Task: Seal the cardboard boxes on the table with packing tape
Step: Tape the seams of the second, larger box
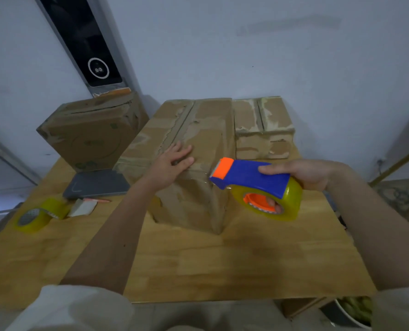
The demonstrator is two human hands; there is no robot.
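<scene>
The middle cardboard box [189, 149] stands on the table [222, 259], and the left hand [172, 163] presses flat on its top near the seam. The right hand [310, 175] grips the tape dispenser [258, 185] beside the box's near edge. The tape may wrinkle or go off the seam if the box shifts under the pull.

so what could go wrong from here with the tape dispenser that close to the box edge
1. The tape dispenser in the right hand has its orange cutter end at the near top edge of the middle cardboard box; the thin clear tape there could tear off short or wrinkle.
2. The left hand lies flat on the box top beside the cutter, so its fingers could get nicked.
</scene>
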